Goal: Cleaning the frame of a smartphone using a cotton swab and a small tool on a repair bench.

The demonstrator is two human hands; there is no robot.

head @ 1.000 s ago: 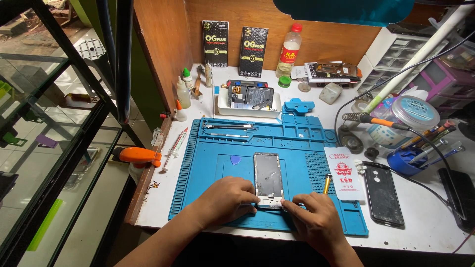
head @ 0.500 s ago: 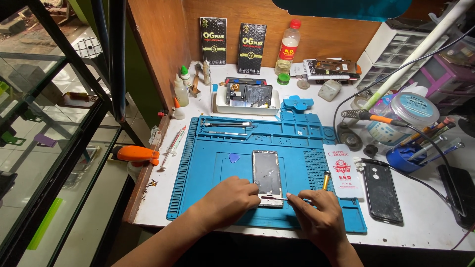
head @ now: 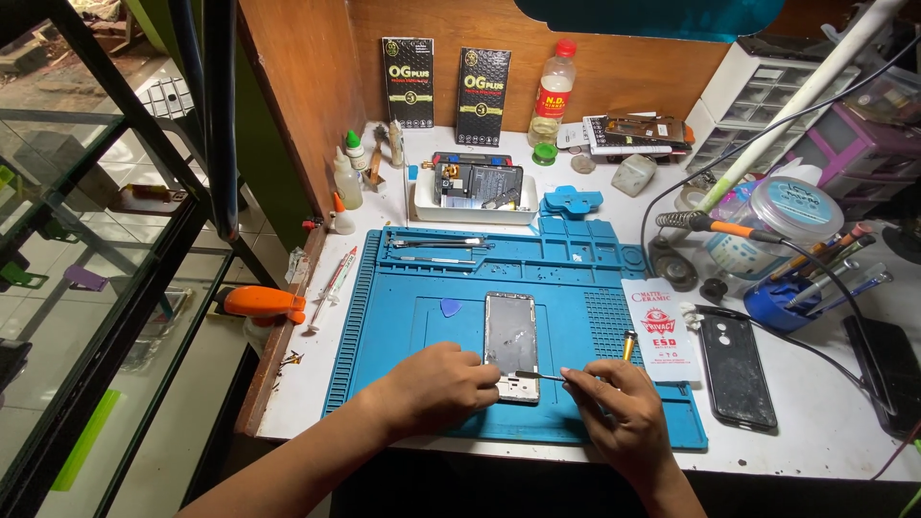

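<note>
While the left hand point(head: 436, 384) curls loosely, fingertips pressing the lower left edge of the opened phone point(head: 510, 343), the right hand point(head: 619, 414) pinches thin tweezers point(head: 539, 376), tips over the phone's bottom end; phone lies flat on the blue mat point(head: 403, 317) between and just beyond both hands; blue pick point(head: 449, 308) just past left hand; black back cover point(head: 735, 366) right of right hand.

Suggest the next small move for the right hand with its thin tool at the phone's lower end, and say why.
Probably ease the tool a little further in at the phone's lower end. Its tip already lies there, the right hand grips it low, and the left hand pins that end to the blue mat, so the phone looks steadied.
</note>
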